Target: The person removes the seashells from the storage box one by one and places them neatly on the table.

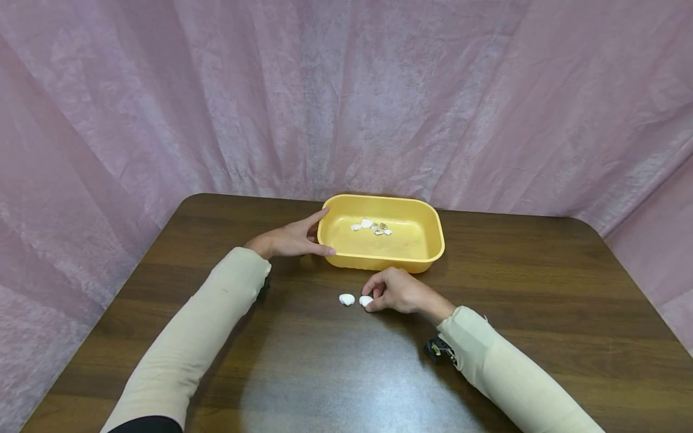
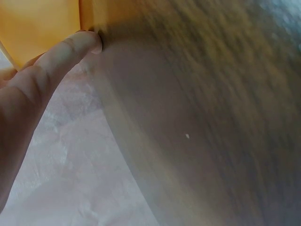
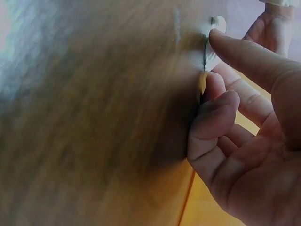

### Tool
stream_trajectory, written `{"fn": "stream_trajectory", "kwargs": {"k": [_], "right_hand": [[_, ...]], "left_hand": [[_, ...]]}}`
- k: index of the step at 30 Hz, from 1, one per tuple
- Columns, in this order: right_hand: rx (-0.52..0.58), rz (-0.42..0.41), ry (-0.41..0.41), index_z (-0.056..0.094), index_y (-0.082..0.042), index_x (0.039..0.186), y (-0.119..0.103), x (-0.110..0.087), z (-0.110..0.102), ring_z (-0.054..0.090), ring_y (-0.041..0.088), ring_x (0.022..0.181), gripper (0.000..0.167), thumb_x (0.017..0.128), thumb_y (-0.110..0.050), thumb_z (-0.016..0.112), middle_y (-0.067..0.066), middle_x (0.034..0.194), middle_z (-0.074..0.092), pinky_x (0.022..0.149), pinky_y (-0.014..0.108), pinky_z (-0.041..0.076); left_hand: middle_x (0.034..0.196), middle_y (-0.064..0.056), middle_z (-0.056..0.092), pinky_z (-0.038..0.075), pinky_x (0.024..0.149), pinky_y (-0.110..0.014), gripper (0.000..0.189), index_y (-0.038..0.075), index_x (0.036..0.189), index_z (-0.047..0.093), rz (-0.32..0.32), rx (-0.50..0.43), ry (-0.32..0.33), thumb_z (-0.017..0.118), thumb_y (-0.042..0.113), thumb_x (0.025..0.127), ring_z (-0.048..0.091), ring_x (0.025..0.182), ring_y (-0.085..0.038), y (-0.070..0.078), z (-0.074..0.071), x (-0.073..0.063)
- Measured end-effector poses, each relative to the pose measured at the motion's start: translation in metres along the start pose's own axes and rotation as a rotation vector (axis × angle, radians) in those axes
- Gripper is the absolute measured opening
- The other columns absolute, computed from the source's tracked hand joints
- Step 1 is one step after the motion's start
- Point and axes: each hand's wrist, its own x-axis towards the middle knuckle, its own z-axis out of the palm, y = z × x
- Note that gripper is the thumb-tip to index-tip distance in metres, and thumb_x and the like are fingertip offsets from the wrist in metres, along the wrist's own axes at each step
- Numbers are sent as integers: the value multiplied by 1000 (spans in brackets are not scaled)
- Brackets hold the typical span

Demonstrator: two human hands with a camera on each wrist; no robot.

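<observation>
At the back and down both sides: pink curtain (image 1: 346, 102). In front of that, dark wood-grained tabletop (image 1: 541, 288). Toward its far edge, yellow tub (image 1: 379, 263), upright, long side facing near. At the tub's left end, left hand (image 1: 293, 239), spread rather than curled, thumb at the near corner, a finger reaching up to the far part of the left rim; probably for steadying. Just off the tub's near side, right hand (image 1: 399, 292), fingers bent in, gripping pinched shell (image 1: 365, 300) between thumb and forefinger, low at the tabletop; cannot tell whether touching the wood or just clear of it. Just left of that, loose shell (image 1: 346, 299), white, on the tabletop, no hand on it. Smallest: shell pieces (image 1: 366, 223) inside the tub, around the middle of its floor, mostly white, a few greyish or brownish; perhaps seven, too small for a sure count. Judged as mid-work: larger share in the tub, two outside on the near side. Done: tub braced, one shell secured. Remaining, as judged: release of the pinched shell, and handling of the loose one.
</observation>
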Motion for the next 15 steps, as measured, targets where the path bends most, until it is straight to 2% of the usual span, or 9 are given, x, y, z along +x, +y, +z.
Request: {"fn": "stream_trajectory", "kwargs": {"k": [15], "right_hand": [[-4, 5, -1, 75, -9, 90, -1, 0, -1, 50, 3, 63, 18, 77, -11, 87, -10, 67, 57, 63, 22, 42]], "left_hand": [[159, -15, 30, 35, 112, -45, 113, 23, 162, -3, -9, -8, 7, 80, 38, 86, 42, 139, -30, 1, 0, 1]]}}
